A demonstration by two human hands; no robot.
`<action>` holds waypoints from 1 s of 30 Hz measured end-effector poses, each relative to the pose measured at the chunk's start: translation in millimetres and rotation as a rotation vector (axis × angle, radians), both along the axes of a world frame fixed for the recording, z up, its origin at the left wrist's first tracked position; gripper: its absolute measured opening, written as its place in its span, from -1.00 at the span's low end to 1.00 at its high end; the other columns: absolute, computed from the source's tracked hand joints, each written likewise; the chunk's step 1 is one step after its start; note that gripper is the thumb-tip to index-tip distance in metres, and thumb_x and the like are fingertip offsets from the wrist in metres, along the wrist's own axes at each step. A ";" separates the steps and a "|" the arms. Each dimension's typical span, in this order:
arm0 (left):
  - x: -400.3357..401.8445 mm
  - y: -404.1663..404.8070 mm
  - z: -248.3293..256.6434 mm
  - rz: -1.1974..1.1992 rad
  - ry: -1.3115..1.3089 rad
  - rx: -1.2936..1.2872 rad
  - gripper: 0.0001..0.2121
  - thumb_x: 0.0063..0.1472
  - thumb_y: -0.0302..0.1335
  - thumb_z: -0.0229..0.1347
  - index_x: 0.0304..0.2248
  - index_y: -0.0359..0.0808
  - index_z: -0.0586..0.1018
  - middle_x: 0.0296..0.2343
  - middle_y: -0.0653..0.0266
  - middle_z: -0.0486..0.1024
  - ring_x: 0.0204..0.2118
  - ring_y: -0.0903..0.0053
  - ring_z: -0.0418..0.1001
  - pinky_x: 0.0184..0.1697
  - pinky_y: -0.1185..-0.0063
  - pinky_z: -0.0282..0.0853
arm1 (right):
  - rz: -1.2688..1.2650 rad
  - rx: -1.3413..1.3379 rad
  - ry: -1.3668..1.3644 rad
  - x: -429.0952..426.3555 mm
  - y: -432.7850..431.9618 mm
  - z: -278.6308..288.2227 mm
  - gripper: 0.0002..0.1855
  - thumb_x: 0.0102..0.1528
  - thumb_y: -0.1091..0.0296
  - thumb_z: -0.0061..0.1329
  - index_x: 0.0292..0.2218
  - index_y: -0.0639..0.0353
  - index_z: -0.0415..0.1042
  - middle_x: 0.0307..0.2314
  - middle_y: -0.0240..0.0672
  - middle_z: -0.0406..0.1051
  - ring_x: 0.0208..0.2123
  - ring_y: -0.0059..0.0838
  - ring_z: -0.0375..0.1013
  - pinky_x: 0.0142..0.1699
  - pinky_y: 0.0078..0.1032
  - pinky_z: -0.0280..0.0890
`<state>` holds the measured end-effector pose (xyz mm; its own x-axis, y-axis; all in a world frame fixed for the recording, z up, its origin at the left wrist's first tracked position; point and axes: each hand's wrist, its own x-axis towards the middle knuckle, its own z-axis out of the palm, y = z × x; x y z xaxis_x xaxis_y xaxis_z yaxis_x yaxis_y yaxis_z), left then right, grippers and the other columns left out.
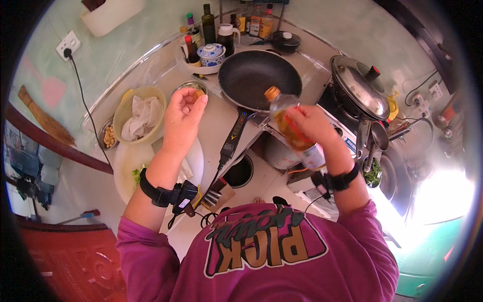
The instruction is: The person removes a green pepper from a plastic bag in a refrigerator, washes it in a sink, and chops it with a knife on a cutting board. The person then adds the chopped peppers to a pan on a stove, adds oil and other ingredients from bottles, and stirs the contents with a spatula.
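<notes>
My right hand (pixel 311 120) grips a clear plastic bottle (pixel 285 122) of amber liquid, seemingly cooking oil. The bottle tilts, its orange neck end by the near right side of a black frying pan (pixel 260 77). No stream of liquid is visible. Raised over the counter left of the pan, my left hand (pixel 185 113) pinches a small orange-brown piece (pixel 197 94) that looks like a bottle cap. The pan appears dark and bare inside, and its long handle (pixel 236 130) points towards me. Behind my left hand, a small metal bowl (pixel 191 86) is partly hidden.
A strainer basket (pixel 161 124) with white cloth, a bowl of beans (pixel 109 136) and a cutting board (pixel 122 166) lie left. Bottles and a lidded porcelain jar (pixel 211 54) stand behind. A lidded wok (pixel 358 88) sits on the right stove; herbs (pixel 373 173) are nearer.
</notes>
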<state>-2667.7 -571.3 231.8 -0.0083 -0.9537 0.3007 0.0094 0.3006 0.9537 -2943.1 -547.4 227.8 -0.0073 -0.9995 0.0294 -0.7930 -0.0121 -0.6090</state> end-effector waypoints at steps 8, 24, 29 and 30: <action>34.2 20.7 -28.3 -0.050 0.103 0.066 -0.80 0.03 -0.53 -0.01 -0.29 -0.32 0.36 -0.50 0.40 0.32 -0.49 0.71 0.27 -0.42 0.73 0.21 | -0.055 0.218 0.551 20.4 -74.3 1.5 -0.59 -0.13 0.07 -0.12 -0.47 0.33 0.41 -0.50 -0.04 0.37 -0.40 -0.19 0.39 -0.25 -0.42 0.26; 64.1 47.4 -39.6 0.028 0.161 0.214 -0.78 0.01 -0.61 0.00 -0.28 -0.36 0.33 -0.46 0.35 0.34 -0.44 0.74 0.27 -0.36 0.76 0.21 | -0.150 0.128 0.673 3.8 -151.0 9.0 -0.57 -0.05 0.07 -0.26 -0.38 0.31 0.39 -0.33 0.01 0.30 -0.25 -0.12 0.30 -0.16 -0.36 0.20; 58.2 44.9 -45.9 -0.004 0.197 0.206 -0.78 0.01 -0.60 0.00 -0.29 -0.35 0.33 -0.46 0.36 0.34 -0.44 0.74 0.27 -0.37 0.76 0.21 | -0.104 0.223 0.698 -5.9 -143.4 9.3 -0.49 -0.07 -0.05 -0.21 -0.38 0.32 0.39 -0.35 0.00 0.32 -0.27 -0.14 0.31 -0.19 -0.39 0.21; 55.5 43.1 -47.2 -0.016 0.165 0.187 -0.77 0.01 -0.57 0.00 -0.27 -0.34 0.33 -0.47 0.37 0.33 -0.47 0.73 0.26 -0.39 0.75 0.20 | -0.103 0.219 0.697 -6.8 -145.6 7.9 -0.49 -0.07 -0.05 -0.21 -0.38 0.32 0.39 -0.35 0.00 0.32 -0.27 -0.14 0.31 -0.19 -0.39 0.21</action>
<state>-2612.3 -528.2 184.6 0.0104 -0.9931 0.1172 0.1732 0.1172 0.9779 -2949.9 -693.0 235.7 -0.1544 -0.9783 -0.1384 -0.9874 0.1478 0.0568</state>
